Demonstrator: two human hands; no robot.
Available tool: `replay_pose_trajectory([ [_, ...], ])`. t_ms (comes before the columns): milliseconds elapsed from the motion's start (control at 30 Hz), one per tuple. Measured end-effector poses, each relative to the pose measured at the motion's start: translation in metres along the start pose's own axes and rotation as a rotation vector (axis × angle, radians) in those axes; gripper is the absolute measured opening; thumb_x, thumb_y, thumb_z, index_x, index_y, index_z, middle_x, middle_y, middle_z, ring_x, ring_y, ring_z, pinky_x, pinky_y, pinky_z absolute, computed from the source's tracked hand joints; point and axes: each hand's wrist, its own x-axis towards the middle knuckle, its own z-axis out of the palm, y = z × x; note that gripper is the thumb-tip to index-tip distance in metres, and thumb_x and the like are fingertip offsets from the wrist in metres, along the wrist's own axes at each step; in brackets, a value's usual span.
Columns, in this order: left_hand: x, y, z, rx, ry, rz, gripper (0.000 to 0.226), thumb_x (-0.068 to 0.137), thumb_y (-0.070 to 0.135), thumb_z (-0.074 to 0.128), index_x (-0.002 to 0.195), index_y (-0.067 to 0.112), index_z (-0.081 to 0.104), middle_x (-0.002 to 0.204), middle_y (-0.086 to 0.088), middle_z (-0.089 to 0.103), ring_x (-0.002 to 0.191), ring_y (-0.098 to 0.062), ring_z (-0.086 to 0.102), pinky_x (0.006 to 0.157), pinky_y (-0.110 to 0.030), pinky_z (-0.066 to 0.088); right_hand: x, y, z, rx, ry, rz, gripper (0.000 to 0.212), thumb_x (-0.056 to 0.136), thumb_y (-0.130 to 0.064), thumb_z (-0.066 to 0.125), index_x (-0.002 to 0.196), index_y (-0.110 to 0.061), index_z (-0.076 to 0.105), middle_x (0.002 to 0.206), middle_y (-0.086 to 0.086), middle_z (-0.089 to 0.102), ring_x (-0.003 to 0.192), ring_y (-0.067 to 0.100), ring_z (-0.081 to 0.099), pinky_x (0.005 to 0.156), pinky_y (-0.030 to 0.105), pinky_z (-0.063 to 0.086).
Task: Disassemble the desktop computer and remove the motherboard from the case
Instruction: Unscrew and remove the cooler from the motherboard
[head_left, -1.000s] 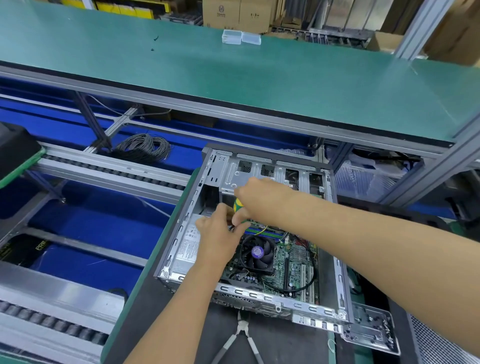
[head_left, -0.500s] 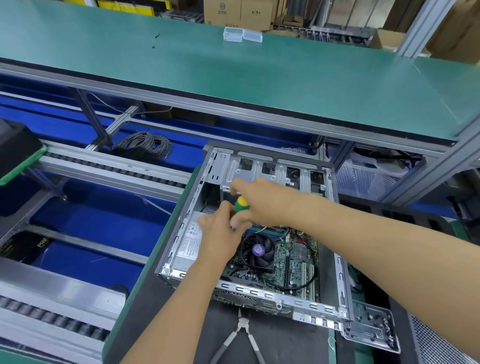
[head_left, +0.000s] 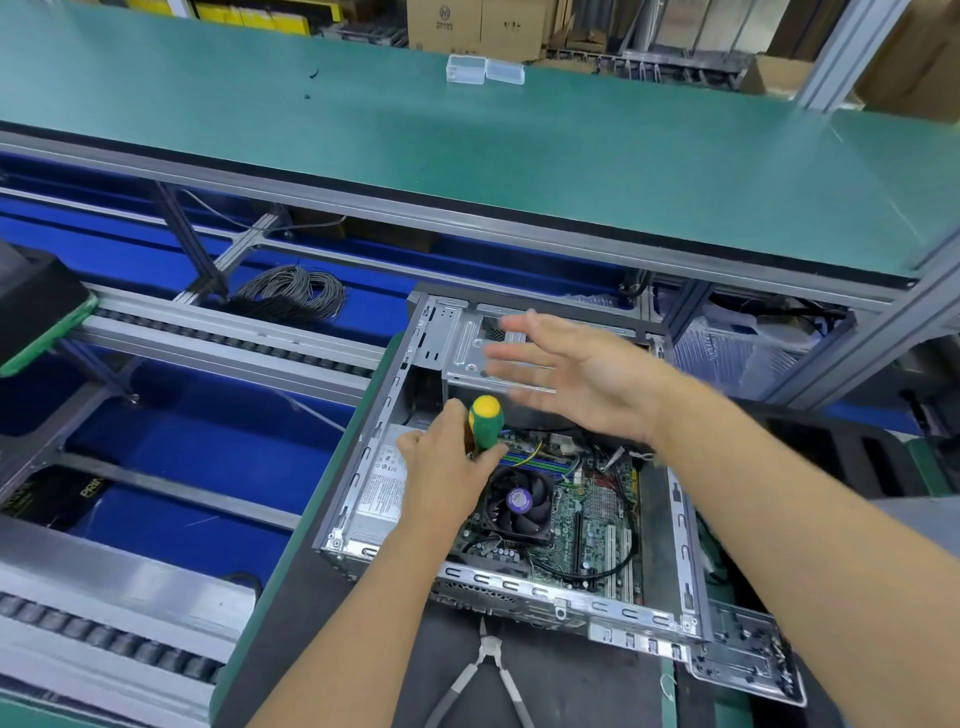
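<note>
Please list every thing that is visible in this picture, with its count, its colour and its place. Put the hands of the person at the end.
computer case: one, grey metal, open, on the dark mat
motherboard: one, green, inside the case
cooler fan: one, black with purple hub, on the motherboard
power supply: one, silver, left side of the case
screwdriver: one, green and yellow handle, upright in the case
pliers: one, grey handles, mat in front of the case
wire coil: one, grey, blue shelf behind
plastic boxes: two, clear, green upper shelf
left hand: grips the screwdriver
right hand: open, blurred, above the case
</note>
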Motion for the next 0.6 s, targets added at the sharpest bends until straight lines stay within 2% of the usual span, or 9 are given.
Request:
replay_pose_trajectory([
  [33, 0.000, 0.000, 0.000, 0.002, -0.007, 0.000, 0.047, 0.081, 0.042, 0.075, 0.082, 0.026, 0.031, 0.072, 0.015, 0.046, 0.086, -0.022, 0.031, 0.070, -0.037, 0.031, -0.001, 0.012, -0.003, -0.078, 0.118, -0.019, 0.060, 0.079, -0.049, 0.070, 0.128, -0.019, 0.055, 0.122, 0.006, 0.066, 0.107, 0.021, 0.067, 0.089, 0.036, 0.054],
  [100, 0.000, 0.000, 0.001, -0.005, -0.010, 0.000, 0.047, 0.080, 0.042, 0.075, 0.082, 0.026, 0.032, 0.072, 0.013, 0.049, 0.086, -0.021, 0.032, 0.071, -0.038, 0.033, 0.000, 0.042, -0.008, -0.718, 0.302, 0.010, 0.053, 0.085, -0.053, 0.064, 0.126, -0.020, 0.055, 0.120, 0.001, 0.064, 0.103, 0.018, 0.063, 0.092, 0.036, 0.051],
  [133, 0.000, 0.000, 0.001, -0.007, -0.010, -0.003, 0.046, 0.080, 0.042, 0.075, 0.083, 0.025, 0.033, 0.072, 0.012, 0.049, 0.085, -0.020, 0.031, 0.072, -0.039, 0.034, 0.000, 0.056, -0.011, -0.999, 0.331, -0.004, 0.048, 0.088, -0.052, 0.061, 0.126, -0.021, 0.055, 0.121, 0.001, 0.062, 0.105, 0.017, 0.059, 0.093, 0.035, 0.048],
  [233, 0.000, 0.000, 0.001, -0.010, -0.007, -0.004, 0.045, 0.080, 0.042, 0.076, 0.085, 0.024, 0.035, 0.073, 0.012, 0.050, 0.083, -0.017, 0.031, 0.074, -0.040, 0.037, 0.005, 0.091, -0.020, -1.417, 0.290, -0.052, 0.053, 0.090, -0.051, 0.059, 0.136, -0.027, 0.045, 0.138, -0.001, 0.047, 0.123, 0.021, 0.041, 0.101, 0.041, 0.038],
  [267, -0.001, 0.001, 0.001, -0.014, -0.010, -0.003, 0.044, 0.080, 0.042, 0.075, 0.085, 0.024, 0.035, 0.074, 0.012, 0.051, 0.086, -0.019, 0.034, 0.074, -0.040, 0.038, 0.006, 0.095, -0.020, -1.396, 0.266, -0.026, 0.057, 0.088, -0.052, 0.062, 0.137, -0.030, 0.043, 0.141, -0.002, 0.043, 0.128, 0.023, 0.038, 0.103, 0.045, 0.037],
  [333, -0.002, 0.002, -0.001, -0.020, -0.009, 0.008, 0.043, 0.081, 0.040, 0.075, 0.085, 0.025, 0.035, 0.075, 0.012, 0.052, 0.087, -0.022, 0.040, 0.075, -0.040, 0.037, 0.002, 0.100, -0.018, -0.920, 0.244, -0.040, 0.055, 0.084, -0.050, 0.069, 0.131, -0.029, 0.050, 0.135, 0.003, 0.053, 0.120, 0.022, 0.055, 0.097, 0.045, 0.048],
  [400, -0.003, 0.002, -0.002, -0.012, 0.004, 0.032, 0.042, 0.081, 0.039, 0.076, 0.085, 0.023, 0.037, 0.075, 0.012, 0.052, 0.082, -0.018, 0.041, 0.078, -0.040, 0.037, 0.002, 0.111, -0.021, -0.438, 0.401, -0.097, 0.043, 0.091, -0.043, 0.063, 0.124, -0.018, 0.054, 0.121, 0.013, 0.066, 0.105, 0.025, 0.068, 0.090, 0.041, 0.054],
  [500, -0.003, 0.002, -0.002, -0.018, 0.003, 0.013, 0.042, 0.081, 0.040, 0.075, 0.087, 0.022, 0.038, 0.076, 0.012, 0.051, 0.083, -0.015, 0.034, 0.081, -0.044, 0.040, -0.011, 0.120, -0.022, -0.403, 0.608, -0.044, 0.025, 0.095, -0.039, 0.058, 0.117, -0.028, 0.059, 0.117, -0.005, 0.066, 0.112, 0.017, 0.056, 0.095, 0.038, 0.044],
  [600, -0.001, 0.002, -0.001, -0.011, -0.001, 0.005, 0.041, 0.081, 0.039, 0.075, 0.088, 0.023, 0.039, 0.075, 0.013, 0.051, 0.078, -0.010, 0.028, 0.082, -0.045, 0.040, -0.013, 0.112, -0.027, -0.339, 0.494, 0.006, 0.014, 0.091, -0.031, 0.064, 0.102, -0.034, 0.072, 0.112, -0.013, 0.070, 0.110, 0.010, 0.056, 0.099, 0.039, 0.045],
])
